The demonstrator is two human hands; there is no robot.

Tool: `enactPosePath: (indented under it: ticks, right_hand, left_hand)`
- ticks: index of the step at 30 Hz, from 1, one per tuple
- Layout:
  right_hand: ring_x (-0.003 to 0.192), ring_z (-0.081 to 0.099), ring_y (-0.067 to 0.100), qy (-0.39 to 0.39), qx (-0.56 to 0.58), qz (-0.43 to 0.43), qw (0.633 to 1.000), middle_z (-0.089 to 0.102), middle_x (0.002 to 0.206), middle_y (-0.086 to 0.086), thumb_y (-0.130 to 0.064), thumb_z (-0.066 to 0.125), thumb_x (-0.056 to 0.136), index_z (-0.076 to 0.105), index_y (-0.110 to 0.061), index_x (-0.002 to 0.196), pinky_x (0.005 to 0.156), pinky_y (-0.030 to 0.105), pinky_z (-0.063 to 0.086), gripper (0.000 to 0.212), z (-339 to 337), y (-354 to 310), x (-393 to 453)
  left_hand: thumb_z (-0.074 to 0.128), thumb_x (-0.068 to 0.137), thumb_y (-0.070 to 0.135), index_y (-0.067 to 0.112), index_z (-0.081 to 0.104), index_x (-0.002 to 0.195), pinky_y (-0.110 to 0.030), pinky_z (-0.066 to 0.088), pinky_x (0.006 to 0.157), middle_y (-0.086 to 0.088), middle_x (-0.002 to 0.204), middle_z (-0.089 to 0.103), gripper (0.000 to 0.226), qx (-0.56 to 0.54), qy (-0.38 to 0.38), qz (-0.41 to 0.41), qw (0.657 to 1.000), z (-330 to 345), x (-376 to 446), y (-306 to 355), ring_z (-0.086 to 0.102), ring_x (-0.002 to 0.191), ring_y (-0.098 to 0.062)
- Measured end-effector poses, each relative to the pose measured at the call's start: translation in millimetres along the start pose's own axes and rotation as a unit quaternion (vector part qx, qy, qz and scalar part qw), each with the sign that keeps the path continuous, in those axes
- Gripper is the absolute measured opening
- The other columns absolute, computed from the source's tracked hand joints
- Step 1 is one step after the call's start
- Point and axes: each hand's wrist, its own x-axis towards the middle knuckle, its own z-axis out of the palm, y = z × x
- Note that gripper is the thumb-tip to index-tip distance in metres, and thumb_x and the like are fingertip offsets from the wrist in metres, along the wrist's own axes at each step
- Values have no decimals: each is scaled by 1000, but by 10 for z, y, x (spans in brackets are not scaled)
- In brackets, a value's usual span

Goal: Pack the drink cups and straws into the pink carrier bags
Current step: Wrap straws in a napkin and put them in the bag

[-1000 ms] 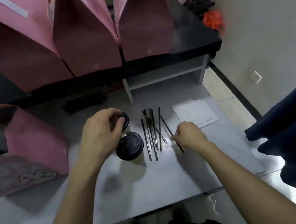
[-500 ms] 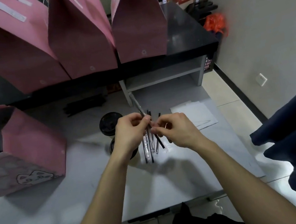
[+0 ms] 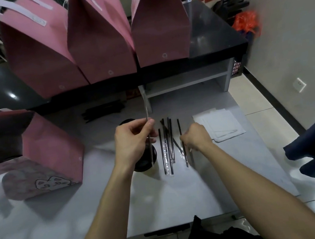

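Head view is showing the left hand (image 3: 133, 143) pinching one wrapped straw (image 3: 145, 111) upright, while the right hand (image 3: 195, 137) is curling onto the straws on the table (image 3: 166, 146), lying lengthwise away from the person; the open pink carrier bag (image 3: 41, 157) is waiting left.

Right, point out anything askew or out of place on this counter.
The pink bag at the left lies tipped on its side, unlike the three upright bags behind. The loose straws lie scattered, some crossing. No spill or damage shows.
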Motion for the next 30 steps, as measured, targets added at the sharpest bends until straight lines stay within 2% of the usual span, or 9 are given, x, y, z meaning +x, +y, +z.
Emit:
enactPosePath:
  ticks: [4,6,11,15,19,23,25,28,30]
  right_hand:
    - [45,46,13,-4,379,-37,925,62,56,-4,-21,88,90,81,-9,86,41,22,36,14,-307,-54,-248]
    - [43,40,9,-4,433,-101,896,56,54,-7,-18,90,88,82,-8,87,41,20,32,14,-384,-157,-384]
    - [59,56,8,51,366,-191,909,70,67,5,-27,90,88,85,-20,86,59,27,48,9,-419,-306,-591]
    - [64,59,19,68,372,-205,903,72,74,16,-30,87,91,86,-20,91,64,42,51,10,-397,-266,-659]
    - [54,54,3,126,321,-216,914,64,59,-8,-34,84,92,85,-26,87,56,24,47,10,-325,-202,-713]
    - [59,59,1,214,249,-207,922,68,64,-15,-37,75,98,84,-25,91,60,16,44,17,-431,31,-568]
    - [73,65,7,270,119,-159,942,74,82,-10,-33,73,99,83,-20,98,73,28,52,17,-556,305,-382]
    - [116,63,25,215,-27,-78,973,68,127,4,-34,74,100,78,-12,123,100,40,53,32,-653,709,-133]
    - [125,54,26,177,-102,-49,978,63,135,5,-40,74,100,73,-12,130,107,40,48,42,-654,862,-41]
  left_hand:
    - [76,105,27,16,84,99,-31,66,67,-9,78,80,15,-24,12,-7,1000,101,66,-15,81,72,-29]
    - [71,108,24,13,83,101,-38,69,70,-8,81,80,17,-43,6,-16,999,240,106,-24,83,78,-30]
    - [60,114,23,8,75,102,-48,68,78,-19,93,81,25,-30,-27,-38,998,525,131,-36,81,87,-40]
    - [54,116,24,8,74,102,-29,63,68,-5,86,81,29,32,-11,-15,999,617,129,-59,80,76,-13]
    - [47,118,24,4,70,106,-30,60,57,-10,83,75,33,-41,-8,-81,996,806,101,-75,73,69,-22]
    - [40,120,32,12,70,99,-28,35,53,0,72,54,42,-37,0,-98,995,872,164,-133,43,56,-13]
    - [39,119,39,13,74,104,-25,33,52,4,72,53,47,-64,-7,-118,991,834,207,-130,40,55,-9]
    - [52,116,39,16,78,113,-22,39,58,7,78,58,35,-44,-25,-98,994,765,222,-141,48,61,-6]
    - [55,115,24,18,78,114,-22,42,62,5,82,62,24,-35,-34,-72,996,753,209,-162,52,66,-6]
